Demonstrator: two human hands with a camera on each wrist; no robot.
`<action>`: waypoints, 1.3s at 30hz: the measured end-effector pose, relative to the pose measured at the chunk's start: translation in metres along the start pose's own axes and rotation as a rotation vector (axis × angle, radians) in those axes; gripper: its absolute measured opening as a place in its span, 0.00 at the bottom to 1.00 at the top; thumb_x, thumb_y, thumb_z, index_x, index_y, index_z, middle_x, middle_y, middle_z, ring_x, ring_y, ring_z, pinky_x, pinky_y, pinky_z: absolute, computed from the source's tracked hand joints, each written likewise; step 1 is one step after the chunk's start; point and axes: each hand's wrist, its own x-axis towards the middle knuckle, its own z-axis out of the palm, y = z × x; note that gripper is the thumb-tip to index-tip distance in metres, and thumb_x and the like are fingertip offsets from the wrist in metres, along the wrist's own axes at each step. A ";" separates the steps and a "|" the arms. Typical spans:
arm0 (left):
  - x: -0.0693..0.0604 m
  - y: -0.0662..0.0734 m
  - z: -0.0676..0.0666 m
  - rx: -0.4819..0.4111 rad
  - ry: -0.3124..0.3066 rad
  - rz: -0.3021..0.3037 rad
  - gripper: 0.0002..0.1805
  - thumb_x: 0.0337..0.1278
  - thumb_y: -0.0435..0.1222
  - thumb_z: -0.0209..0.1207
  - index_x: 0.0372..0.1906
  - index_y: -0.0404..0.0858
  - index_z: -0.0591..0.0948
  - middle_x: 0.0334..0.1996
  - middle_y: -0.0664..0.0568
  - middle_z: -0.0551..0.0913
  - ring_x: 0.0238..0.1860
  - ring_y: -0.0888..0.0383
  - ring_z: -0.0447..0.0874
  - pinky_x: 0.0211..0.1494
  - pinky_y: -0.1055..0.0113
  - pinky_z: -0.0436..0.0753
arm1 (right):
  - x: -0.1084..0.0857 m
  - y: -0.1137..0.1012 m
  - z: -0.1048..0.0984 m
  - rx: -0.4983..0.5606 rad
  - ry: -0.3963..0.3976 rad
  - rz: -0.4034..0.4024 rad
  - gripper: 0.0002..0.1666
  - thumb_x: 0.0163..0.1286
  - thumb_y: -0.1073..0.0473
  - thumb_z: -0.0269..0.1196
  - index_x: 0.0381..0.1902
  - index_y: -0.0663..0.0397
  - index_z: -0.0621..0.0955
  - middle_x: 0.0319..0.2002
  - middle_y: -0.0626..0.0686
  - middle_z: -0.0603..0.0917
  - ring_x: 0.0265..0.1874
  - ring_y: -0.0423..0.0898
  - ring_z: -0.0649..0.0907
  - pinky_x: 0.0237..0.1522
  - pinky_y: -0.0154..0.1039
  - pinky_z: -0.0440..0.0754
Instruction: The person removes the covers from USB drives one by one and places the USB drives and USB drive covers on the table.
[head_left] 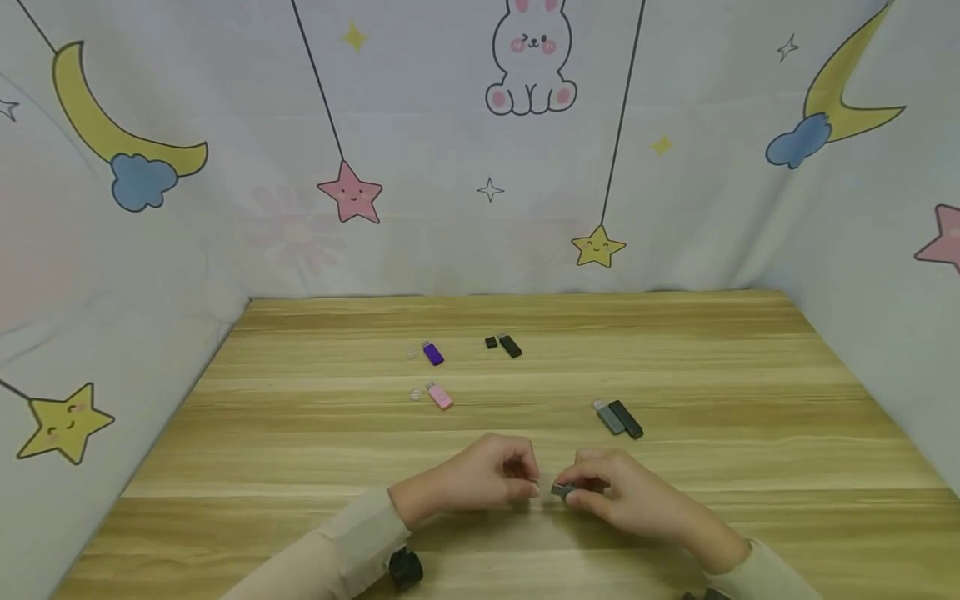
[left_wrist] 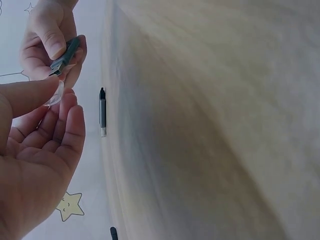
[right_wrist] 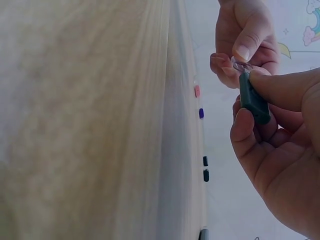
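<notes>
My right hand (head_left: 630,492) holds a dark green USB flash drive (right_wrist: 254,102) between thumb and fingers. The drive's metal plug points at the left hand in the left wrist view. Between thumb and fingertips, my left hand (head_left: 491,473) pinches a small clear cap (left_wrist: 56,95). In the head view a narrow gap shows between the hands, and the cap is too small to make out. The cap is close in front of the plug; whether they touch, I cannot tell. Both hands are above the near part of the wooden table (head_left: 300,467).
Beyond the hands lie a pink USB drive (head_left: 440,396) and a purple USB drive (head_left: 433,354), each beside a clear cap. Further right are a black USB drive (head_left: 511,346) with its black cap (head_left: 491,342). A grey USB drive (head_left: 610,418) lies against a black stick (head_left: 626,419).
</notes>
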 end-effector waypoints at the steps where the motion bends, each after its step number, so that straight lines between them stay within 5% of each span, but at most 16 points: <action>1: 0.000 0.000 -0.001 0.000 0.007 0.001 0.06 0.54 0.26 0.65 0.30 0.37 0.79 0.29 0.53 0.83 0.30 0.69 0.79 0.38 0.74 0.80 | 0.000 0.000 0.000 0.001 -0.001 0.010 0.13 0.69 0.54 0.61 0.44 0.54 0.85 0.31 0.38 0.77 0.30 0.31 0.73 0.34 0.31 0.77; 18: -0.002 0.000 -0.017 0.033 0.045 -0.014 0.04 0.54 0.27 0.65 0.32 0.36 0.80 0.31 0.53 0.82 0.33 0.66 0.78 0.40 0.73 0.78 | 0.007 0.002 -0.006 -0.041 0.036 0.005 0.10 0.68 0.57 0.62 0.44 0.53 0.84 0.34 0.41 0.79 0.33 0.33 0.75 0.35 0.31 0.77; 29: -0.001 0.003 -0.036 0.046 0.064 -0.003 0.03 0.55 0.27 0.64 0.33 0.34 0.80 0.31 0.53 0.82 0.33 0.66 0.79 0.39 0.72 0.79 | 0.028 0.004 -0.020 -0.070 0.060 0.019 0.09 0.68 0.62 0.62 0.44 0.58 0.84 0.36 0.46 0.83 0.34 0.34 0.79 0.35 0.32 0.81; 39: -0.001 0.008 -0.055 0.081 0.115 0.013 0.03 0.56 0.27 0.64 0.33 0.32 0.81 0.31 0.49 0.83 0.31 0.66 0.80 0.36 0.72 0.80 | 0.048 0.004 -0.033 0.037 0.075 0.066 0.11 0.70 0.62 0.60 0.47 0.62 0.83 0.39 0.52 0.83 0.35 0.38 0.79 0.36 0.34 0.81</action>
